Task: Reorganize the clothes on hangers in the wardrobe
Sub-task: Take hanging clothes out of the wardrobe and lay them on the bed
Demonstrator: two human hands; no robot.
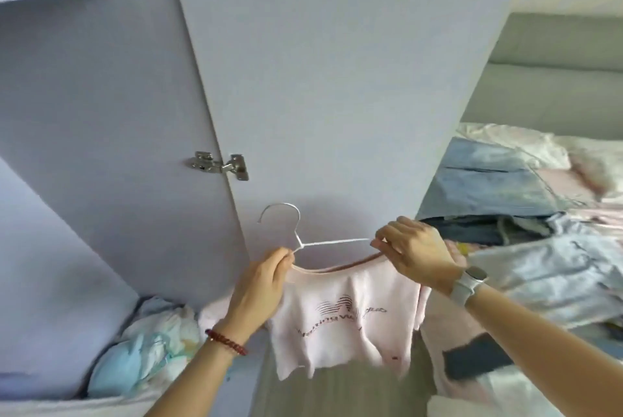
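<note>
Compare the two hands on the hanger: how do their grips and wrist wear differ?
The left hand grips the white hanger and the pink top's collar just below the hook; the right hand pinches the hanger's right arm with the collar. The left wrist wears a red bead bracelet; the right wrist wears a watch on a pale band. Both hands hold hanger and top in front of the wardrobe door.

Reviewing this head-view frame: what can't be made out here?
- Wardrobe rail and hung clothes: out of frame; only the open door shows.
- White wire hanger: its lower part is hidden by the pink top and both hands.
- The top's print: too blurred to read.
- Clothes pile on the bed: cut off at the right edge.
</note>
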